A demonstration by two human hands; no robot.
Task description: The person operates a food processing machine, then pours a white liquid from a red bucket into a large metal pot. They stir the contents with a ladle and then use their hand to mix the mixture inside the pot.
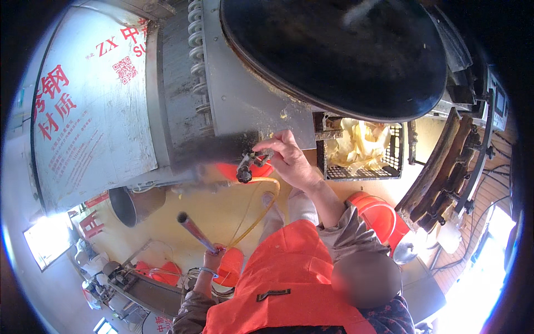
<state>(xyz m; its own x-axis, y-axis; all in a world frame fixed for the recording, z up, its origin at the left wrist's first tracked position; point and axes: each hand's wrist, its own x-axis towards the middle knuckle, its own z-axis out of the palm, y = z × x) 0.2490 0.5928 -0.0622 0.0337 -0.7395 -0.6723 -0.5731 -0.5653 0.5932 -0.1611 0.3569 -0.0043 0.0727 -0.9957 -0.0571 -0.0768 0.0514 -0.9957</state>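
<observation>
The grey metal panel (pixel 258 114) of the machine ends just beyond the right hand, and the large round dark plate (pixel 334 55) overhangs beyond that. A black crate (pixel 361 171) of pale sheets (pixel 364 142) stands to the right of the right hand, and a red bucket (pixel 378 217) is beside the right forearm. Yellowish floor (pixel 233 203) lies open between the two hands.

The right hand (pixel 292 164) reaches forward, palm down, fingers bent toward the left; the left hand (pixel 213 260) hangs low and well apart, near the apron (pixel 286 267).

The valve fitting (pixel 247 167) sits at the panel's lower edge, right at the right fingertips; whether that grip is pinching it, one cannot tell. The left grip is wrapped around the lower end of the metal tube (pixel 197 232), which slants up and leftward, near the yellow hose (pixel 258 220).
</observation>
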